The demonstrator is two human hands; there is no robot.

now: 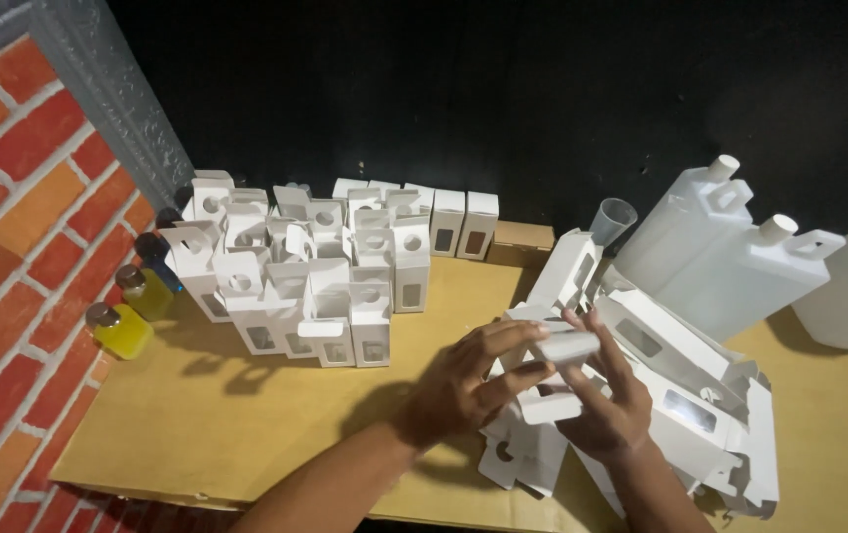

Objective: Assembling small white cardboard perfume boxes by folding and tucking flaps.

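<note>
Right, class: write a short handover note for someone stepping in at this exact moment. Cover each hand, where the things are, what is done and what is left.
Left hand: fingers closed on a small white box, half folded.
Right hand: holds the same box from the other side.
Flat boxes: a loose white heap under and to the right of the hands, on the brown table.
Done: a cluster of standing boxes at the back left, flaps up.
Left: the flat heap, and the box in hand.
Nearby: small bottles with yellow liquid by the brick wall; white jugs back right.
</note>
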